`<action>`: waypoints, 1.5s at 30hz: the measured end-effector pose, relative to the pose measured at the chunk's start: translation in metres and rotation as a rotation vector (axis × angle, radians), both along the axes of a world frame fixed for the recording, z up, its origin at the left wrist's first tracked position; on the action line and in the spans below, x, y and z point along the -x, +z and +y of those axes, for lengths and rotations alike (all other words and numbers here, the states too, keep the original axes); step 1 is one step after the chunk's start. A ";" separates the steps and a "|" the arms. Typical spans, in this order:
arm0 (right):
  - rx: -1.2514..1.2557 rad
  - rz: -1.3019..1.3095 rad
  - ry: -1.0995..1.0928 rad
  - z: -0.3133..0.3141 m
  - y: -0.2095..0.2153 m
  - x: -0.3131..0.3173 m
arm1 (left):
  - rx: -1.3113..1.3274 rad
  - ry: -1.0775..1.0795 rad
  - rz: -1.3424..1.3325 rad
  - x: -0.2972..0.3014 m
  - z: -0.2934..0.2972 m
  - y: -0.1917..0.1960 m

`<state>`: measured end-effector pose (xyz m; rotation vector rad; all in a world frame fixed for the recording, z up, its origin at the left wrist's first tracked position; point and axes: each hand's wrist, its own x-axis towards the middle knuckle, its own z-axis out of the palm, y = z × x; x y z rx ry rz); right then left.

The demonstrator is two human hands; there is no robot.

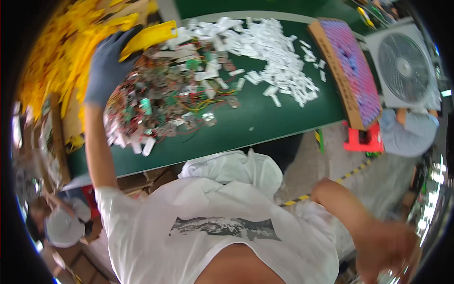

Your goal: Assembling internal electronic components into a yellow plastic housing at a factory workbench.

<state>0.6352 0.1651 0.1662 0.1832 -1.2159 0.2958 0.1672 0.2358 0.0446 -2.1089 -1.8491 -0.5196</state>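
My left hand (109, 64), in a grey glove, reaches to the far left of the green table. Its fingers are closed round one end of a flat yellow plastic piece (152, 37) with a small slot at its free end. Right below the hand spreads a heap of small circuit boards (146, 102) with red, yellow and green wires. Yellow plastic pieces (61, 61) like the held one lie piled beside it. Away from the table, at the lower right, my bare right hand (388, 251) is raised, its fingers smeared by motion.
Small white pieces (269, 52) are strewn across the far middle of the green table (227, 130). A cardboard tray (338, 71) of pink and purple items stands at the right, near a large fan (402, 66). Other people (409, 132) sit at the right and lower left.
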 end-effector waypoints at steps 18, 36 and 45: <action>1.332 -0.624 0.484 0.000 -0.214 0.127 | 0.597 -0.336 -2.182 -0.183 -0.105 -0.060; 0.715 -1.528 -0.252 0.123 -0.225 0.148 | 0.769 -0.666 -1.682 -0.198 -0.150 -0.150; 0.972 -1.371 -0.061 0.135 -0.207 0.158 | 1.531 -0.746 -2.049 -0.194 -0.127 -0.150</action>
